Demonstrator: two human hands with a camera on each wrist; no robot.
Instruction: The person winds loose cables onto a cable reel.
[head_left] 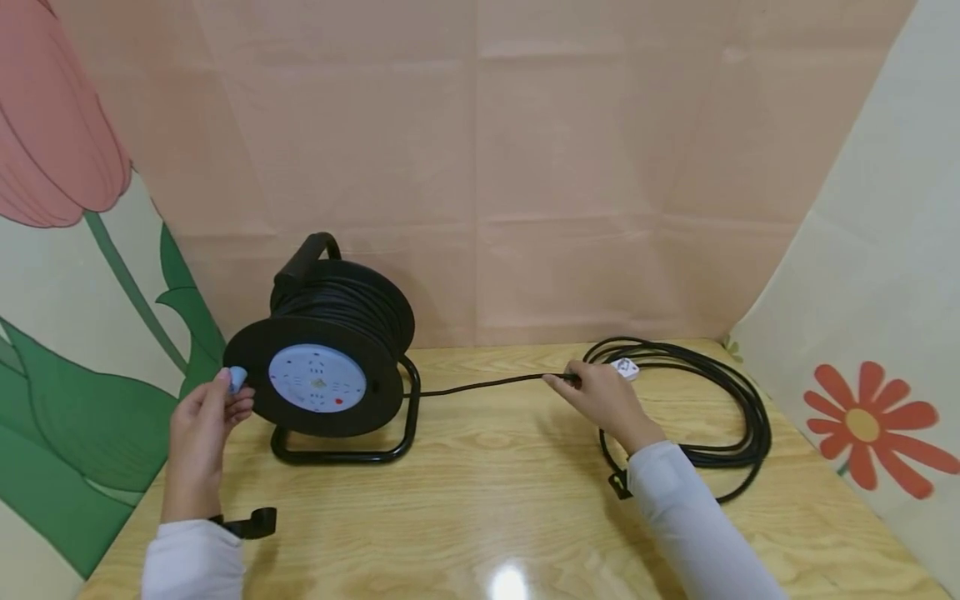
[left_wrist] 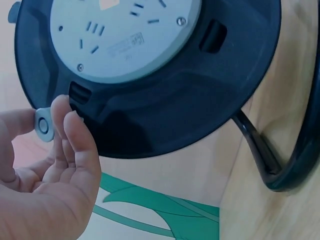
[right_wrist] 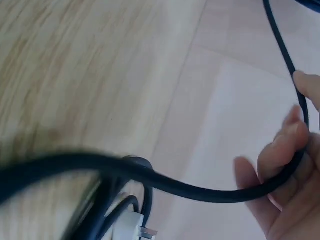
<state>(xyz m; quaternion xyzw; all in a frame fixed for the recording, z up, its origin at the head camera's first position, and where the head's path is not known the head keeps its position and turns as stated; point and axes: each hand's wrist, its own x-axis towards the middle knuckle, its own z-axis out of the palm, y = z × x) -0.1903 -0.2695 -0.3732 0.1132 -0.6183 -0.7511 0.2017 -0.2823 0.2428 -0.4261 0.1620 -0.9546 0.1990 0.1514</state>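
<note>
A black cable reel [head_left: 337,308] stands on its tube frame at the left of the table, a pale blue socket panel [head_left: 317,377] on its front disc. At the disc's left edge, my left hand [head_left: 204,421] pinches the small blue-grey crank knob [left_wrist: 44,124] between thumb and fingers. Off to the right, my right hand [head_left: 606,398] holds the black cable [right_wrist: 200,194], which runs fairly straight from the reel to its fingers. In the right wrist view the cable passes through the curled fingers and bends away past the palm.
Loose coils of cable [head_left: 750,417] lie at the right of the table, a white plug [head_left: 625,368] among them. The reel's black tube foot [head_left: 341,457] rests on the wood table [head_left: 465,517]. A pink backdrop [head_left: 540,167] rises behind, with flower-printed sheets at both sides.
</note>
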